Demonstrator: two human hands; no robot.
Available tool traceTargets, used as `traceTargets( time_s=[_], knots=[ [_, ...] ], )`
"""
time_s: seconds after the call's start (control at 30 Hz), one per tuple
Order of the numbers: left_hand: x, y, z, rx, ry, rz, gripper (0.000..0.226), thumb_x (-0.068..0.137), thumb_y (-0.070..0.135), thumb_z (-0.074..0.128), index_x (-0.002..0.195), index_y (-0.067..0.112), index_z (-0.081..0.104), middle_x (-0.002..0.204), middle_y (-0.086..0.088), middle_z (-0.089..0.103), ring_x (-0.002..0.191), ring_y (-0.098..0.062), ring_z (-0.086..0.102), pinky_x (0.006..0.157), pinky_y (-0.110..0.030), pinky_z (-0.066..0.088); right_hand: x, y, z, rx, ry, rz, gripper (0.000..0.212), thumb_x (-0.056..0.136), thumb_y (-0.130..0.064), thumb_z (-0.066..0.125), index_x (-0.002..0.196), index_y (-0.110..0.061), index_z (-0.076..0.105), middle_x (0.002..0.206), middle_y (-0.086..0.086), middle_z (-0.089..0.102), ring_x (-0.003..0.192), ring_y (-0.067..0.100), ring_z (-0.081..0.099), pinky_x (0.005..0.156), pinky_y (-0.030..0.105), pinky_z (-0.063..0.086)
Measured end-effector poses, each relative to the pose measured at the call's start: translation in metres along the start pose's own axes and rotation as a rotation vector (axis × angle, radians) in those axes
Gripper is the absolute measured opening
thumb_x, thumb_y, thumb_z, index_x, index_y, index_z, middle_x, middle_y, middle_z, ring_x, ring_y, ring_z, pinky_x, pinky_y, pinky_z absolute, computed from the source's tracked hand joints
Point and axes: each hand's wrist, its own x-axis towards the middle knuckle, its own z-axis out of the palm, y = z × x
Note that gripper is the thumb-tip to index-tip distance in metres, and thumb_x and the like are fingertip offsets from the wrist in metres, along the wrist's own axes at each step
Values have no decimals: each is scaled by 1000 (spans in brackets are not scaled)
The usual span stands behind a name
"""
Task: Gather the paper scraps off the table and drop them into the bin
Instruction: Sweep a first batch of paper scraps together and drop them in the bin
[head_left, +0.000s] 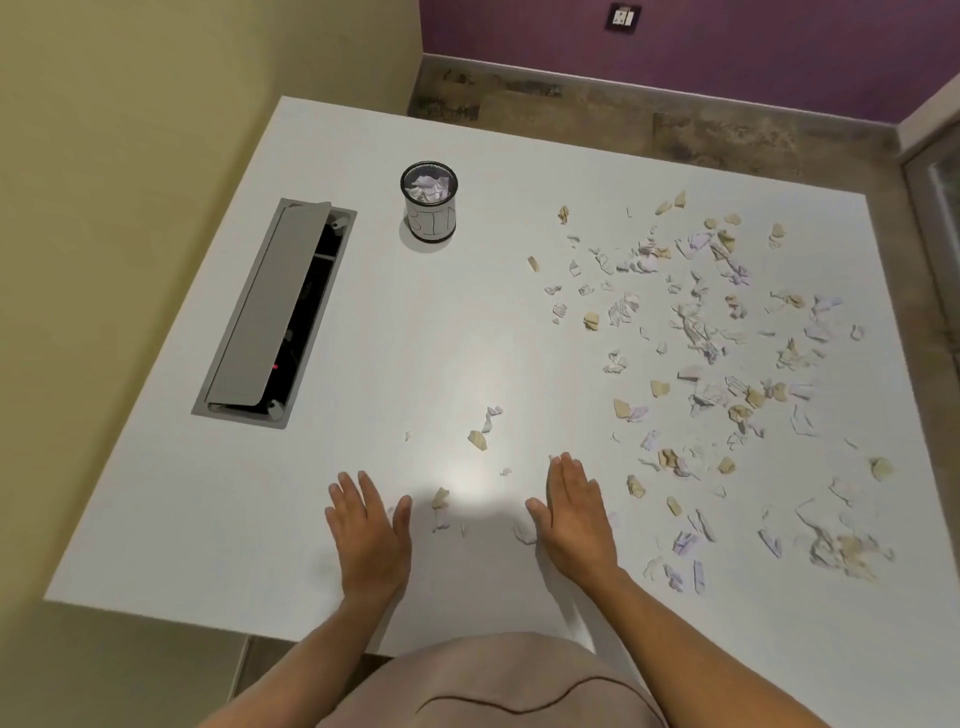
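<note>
Basically, left hand and right hand lay flat, grip released, palms bracketing a few torn white and tan paper scraps on the white surface, probably to sweep them together. Black mesh bin stood far back, part-filled.

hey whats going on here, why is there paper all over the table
A person is clearing torn paper scraps off a white table. Both hands, left hand and right hand, lie flat and open on the near edge with a few small bits between them, holding nothing. Most scraps are spread over the right side. A small bin at the far middle already has crumpled paper in it.
</note>
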Motion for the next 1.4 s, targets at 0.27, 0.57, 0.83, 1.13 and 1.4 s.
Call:
traceTargets(
  time_s=[0.27,0.57,0.83,1.13,1.4],
  knots=[
    [6,34,26,28,-114,222,65,103,39,11,150,-4,22,159,-24,16,148,-42,13,118,-56,7,0,-15,8,-101,-103,-180,66,104,-43,25,155,-14,-4,163,3,-10,150,18,-12,120,37,-9],
    [43,23,10,-130,-56,338,67,101,49,16,155,11,6,164,-6,-1,146,-5,-19,120,-30,-12,-34,40,-12,110,111,27,69,101,-42,40,156,-15,8,164,1,2,150,12,-1,116,23,-2],
    [83,43,4,39,-140,395,68,102,50,21,155,11,5,164,-9,-4,151,-22,-11,121,-41,-9,-62,50,21,109,31,217,78,99,-52,35,154,-13,-6,163,5,-12,149,19,-13,119,34,-9],
    [63,85,18,199,-340,712,62,105,36,26,155,6,4,164,-8,-5,151,-26,-4,122,-44,2,-35,30,5,226,127,75,60,99,-46,41,148,-14,27,157,-2,27,146,25,22,120,38,21],
    [90,112,5,157,-325,647,74,101,51,31,156,10,3,164,-9,-5,151,-25,-9,121,-42,-2,-12,59,-24,231,151,382,73,99,-51,34,155,-12,9,164,5,0,151,19,-1,121,37,7]
  ],
)
